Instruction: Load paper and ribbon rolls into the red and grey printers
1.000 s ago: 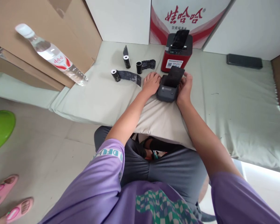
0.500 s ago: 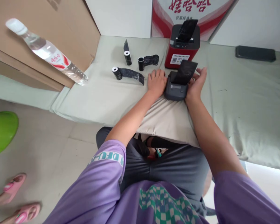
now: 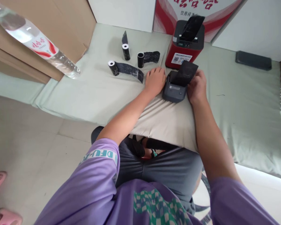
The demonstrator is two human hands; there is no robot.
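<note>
My left hand lies flat on the cloth, fingers stretched out, its side against a small dark grey label printer. A black paper strip sticks up out of that printer. At the printer's right side my right hand is closed, its curled fingers at the strip's right edge; the thumb is partly hidden. Just behind stands a red and black printer with another black strip coming out of its top. Left of my left hand stand three partly unrolled black paper rolls.
Pale green cloth covers the bench. A clear water bottle appears at upper left before cardboard boxes. A black flat case lies at the right. Behind stand white panels. Pink sandals show on the floor.
My right hand's fingers, spread before, have curled in toward the strip's edge. My left hand stays beside the label printer. The view has shifted slightly.
</note>
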